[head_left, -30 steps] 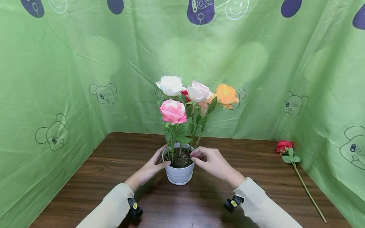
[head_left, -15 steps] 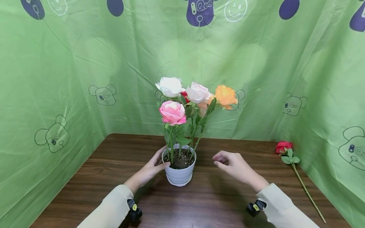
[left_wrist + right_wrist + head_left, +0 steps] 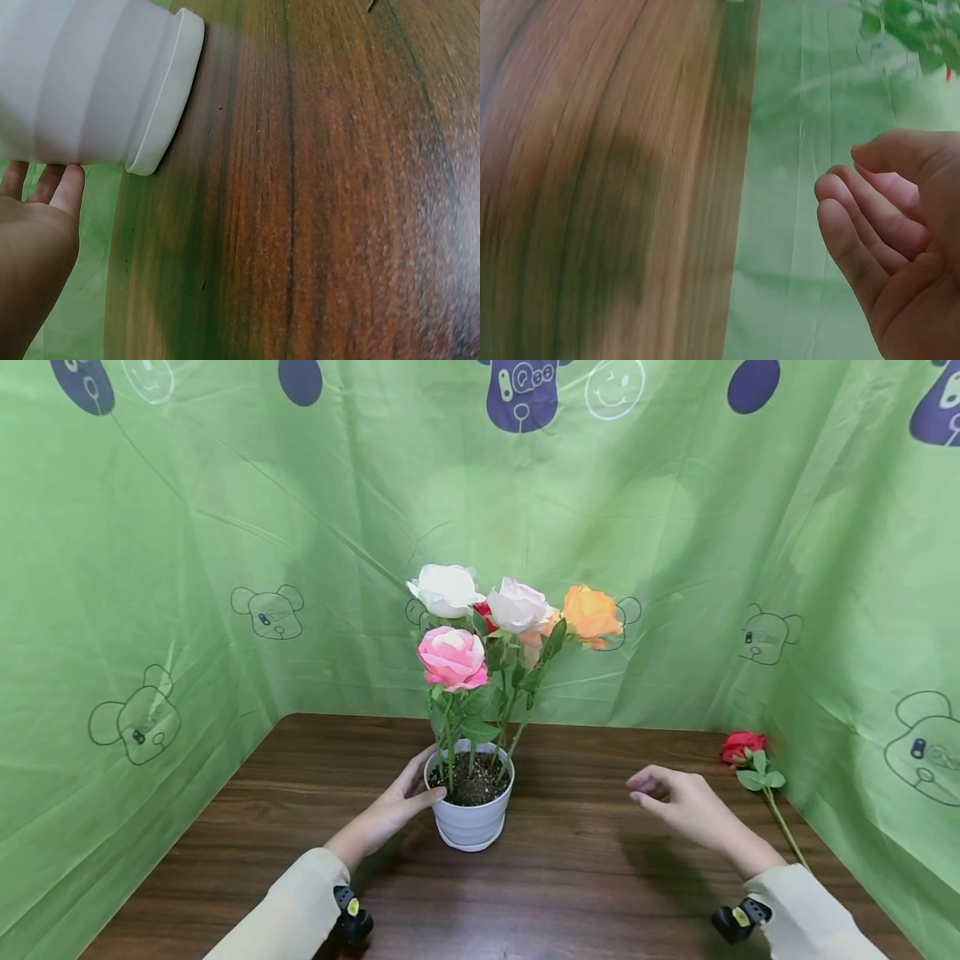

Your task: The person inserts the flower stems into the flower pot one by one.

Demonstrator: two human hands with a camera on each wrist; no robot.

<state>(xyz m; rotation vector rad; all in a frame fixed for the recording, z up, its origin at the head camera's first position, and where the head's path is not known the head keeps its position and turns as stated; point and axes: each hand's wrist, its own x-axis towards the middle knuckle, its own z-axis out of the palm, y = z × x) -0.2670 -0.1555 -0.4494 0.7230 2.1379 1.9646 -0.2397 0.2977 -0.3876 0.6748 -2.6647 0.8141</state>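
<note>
A white ribbed flower pot (image 3: 470, 824) on a saucer stands mid-table, filled with dark soil (image 3: 480, 783). Pink (image 3: 452, 658), white (image 3: 446, 591), pale pink (image 3: 519, 606) and orange (image 3: 592, 616) roses rise from it, with a red one partly hidden behind. My left hand (image 3: 393, 806) grips the pot's left side, thumb over the rim; the left wrist view has its fingertips against the wall. To the right, above the table, my right hand (image 3: 686, 806) holds nothing, fingers loosely bent. Between it and the right edge lies a red rose (image 3: 743, 747), its lower stem hidden by my sleeve.
The brown wooden table (image 3: 570, 877) ends at a green cloth backdrop (image 3: 360, 527) with printed bears, which surrounds the back and both sides. Black cameras (image 3: 352, 920) are strapped to both wrists.
My right hand has left the pot's rim and moved well to the right, towards the lying red rose. The left hand keeps its grip on the pot, which stays in place.
</note>
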